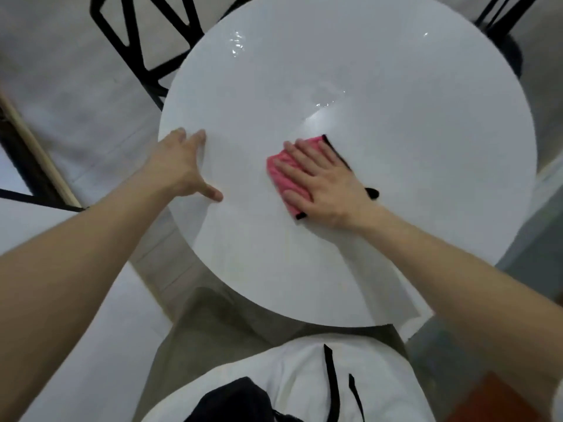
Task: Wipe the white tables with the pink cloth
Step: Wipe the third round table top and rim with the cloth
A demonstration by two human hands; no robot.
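Note:
A round white table (411,147) fills the middle of the view. A folded pink cloth (281,175) with a black edge lies on it near the centre. My right hand (323,181) lies flat on the cloth with straight fingers and presses it onto the top. My left hand (182,166) rests on the table's left rim, fingers spread and thumb out on the surface. Wet streaks (323,102) shine beyond the cloth, and more glisten near the far edge.
A black wire-frame chair (146,41) stands at the table's far left. Another black chair (505,28) is at the far right. Another white surface (54,257) with a wooden edge lies to my left. Pale floor surrounds the table.

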